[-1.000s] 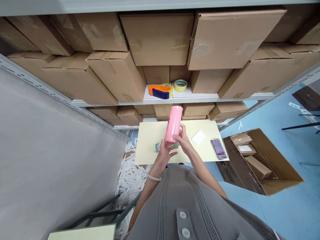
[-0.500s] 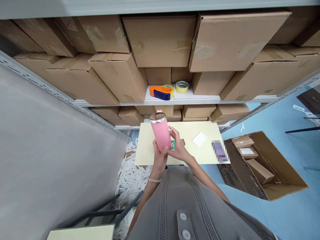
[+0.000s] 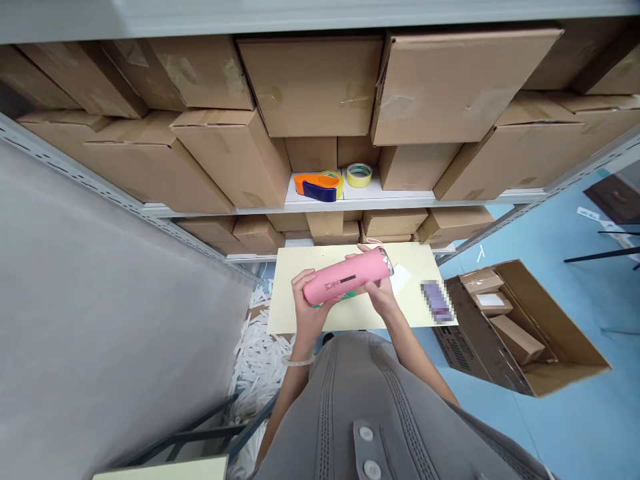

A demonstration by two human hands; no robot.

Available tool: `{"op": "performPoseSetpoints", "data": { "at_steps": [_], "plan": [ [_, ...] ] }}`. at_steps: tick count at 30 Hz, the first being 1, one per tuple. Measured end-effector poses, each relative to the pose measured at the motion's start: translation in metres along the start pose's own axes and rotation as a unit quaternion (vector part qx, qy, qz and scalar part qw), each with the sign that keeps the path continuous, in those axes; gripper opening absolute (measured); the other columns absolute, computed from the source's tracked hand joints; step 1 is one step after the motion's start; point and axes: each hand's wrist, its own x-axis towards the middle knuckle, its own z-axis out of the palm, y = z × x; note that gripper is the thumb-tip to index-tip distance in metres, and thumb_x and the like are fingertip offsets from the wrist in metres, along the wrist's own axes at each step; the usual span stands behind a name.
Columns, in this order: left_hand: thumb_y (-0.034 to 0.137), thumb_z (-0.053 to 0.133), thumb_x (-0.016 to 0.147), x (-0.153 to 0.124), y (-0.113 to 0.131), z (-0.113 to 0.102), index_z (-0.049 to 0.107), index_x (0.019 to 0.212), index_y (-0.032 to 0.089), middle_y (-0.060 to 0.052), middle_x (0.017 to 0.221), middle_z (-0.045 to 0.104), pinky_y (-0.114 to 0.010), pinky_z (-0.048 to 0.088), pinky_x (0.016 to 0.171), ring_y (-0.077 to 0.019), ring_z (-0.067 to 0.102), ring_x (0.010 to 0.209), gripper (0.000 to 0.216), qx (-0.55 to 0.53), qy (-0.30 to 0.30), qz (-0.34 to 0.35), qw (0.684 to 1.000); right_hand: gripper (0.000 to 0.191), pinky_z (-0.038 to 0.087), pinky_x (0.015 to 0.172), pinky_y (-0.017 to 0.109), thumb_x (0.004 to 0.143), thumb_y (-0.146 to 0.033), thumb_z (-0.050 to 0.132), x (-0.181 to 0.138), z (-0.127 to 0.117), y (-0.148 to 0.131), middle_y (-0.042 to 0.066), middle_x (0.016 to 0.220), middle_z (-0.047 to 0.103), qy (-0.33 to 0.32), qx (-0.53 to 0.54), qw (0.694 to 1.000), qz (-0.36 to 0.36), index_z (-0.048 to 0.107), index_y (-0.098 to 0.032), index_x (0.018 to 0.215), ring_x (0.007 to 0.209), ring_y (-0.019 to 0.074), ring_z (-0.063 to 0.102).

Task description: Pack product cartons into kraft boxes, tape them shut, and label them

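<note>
A pink tumbler (image 3: 345, 277) with a silver rim lies sideways between my hands, above the pale yellow tabletop (image 3: 290, 267). Dark printing runs along the side facing me. My left hand (image 3: 309, 307) is wrapped round its base end, at left. Near the rim end, at right, my right hand (image 3: 379, 288) grips it with the thumb in front and fingers behind. Beneath the tumbler a green printed item (image 3: 349, 295) shows in part; most of it is hidden. A white card (image 3: 400, 278) lies by my right hand, partly covered.
Cardboard boxes (image 3: 320, 87) fill the shelves ahead. An orange and blue tape dispenser (image 3: 319, 187) and a yellow tape roll (image 3: 359, 175) sit on the middle shelf. A blurred purple item (image 3: 437, 302) is at the table's right. An open carton (image 3: 565, 333) stands right, shredded paper (image 3: 257, 360) left.
The tumbler has turned from nearly upright to sideways, its rim end swinging right. My right hand has moved toward the rim end, my left stays at the base.
</note>
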Motion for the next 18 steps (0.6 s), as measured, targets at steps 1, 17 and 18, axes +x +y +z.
{"op": "performPoseSetpoints", "data": {
  "at_steps": [1, 17, 18],
  "plan": [
    [0.04, 0.088, 0.058, 0.002, 0.004, 0.001, 0.044, 0.12, 0.028, -0.009, 0.121, 0.051, -0.045, 0.04, 0.102, -0.0264, 0.051, 0.118, 0.076, -0.002, 0.004, 0.006, 1.0, 0.077, 0.047, 0.1, 0.045, 0.067, -0.064, 0.073, 0.001, 0.0, 0.006, 0.011, 0.121, 0.064, 0.042, 0.042, 0.998, 0.026, 0.05, -0.023, 0.129, 0.116, 0.0289, 0.058],
    [0.033, 0.091, 0.049, 0.02, 0.022, 0.024, 0.044, 0.124, 0.024, -0.008, 0.115, 0.052, -0.037, 0.041, 0.094, -0.0241, 0.054, 0.105, 0.089, 0.045, 0.034, -0.054, 0.997, 0.03, 0.056, 0.066, 0.021, 0.084, -0.048, 0.063, -0.016, 0.012, 0.083, -0.001, 0.073, 0.069, 0.087, 0.402, 0.816, 0.406, 0.06, -0.018, 0.088, 0.068, 0.0111, 0.066],
    [0.033, 0.09, 0.051, 0.019, 0.02, 0.02, 0.043, 0.124, 0.024, -0.008, 0.114, 0.052, -0.037, 0.041, 0.095, -0.0239, 0.054, 0.105, 0.087, 0.046, 0.028, -0.06, 0.997, 0.031, 0.056, 0.067, 0.021, 0.084, -0.048, 0.063, -0.016, 0.01, 0.081, -0.001, 0.072, 0.069, 0.097, 0.399, 0.816, 0.407, 0.059, -0.018, 0.086, 0.068, 0.011, 0.066]
  ]
}}
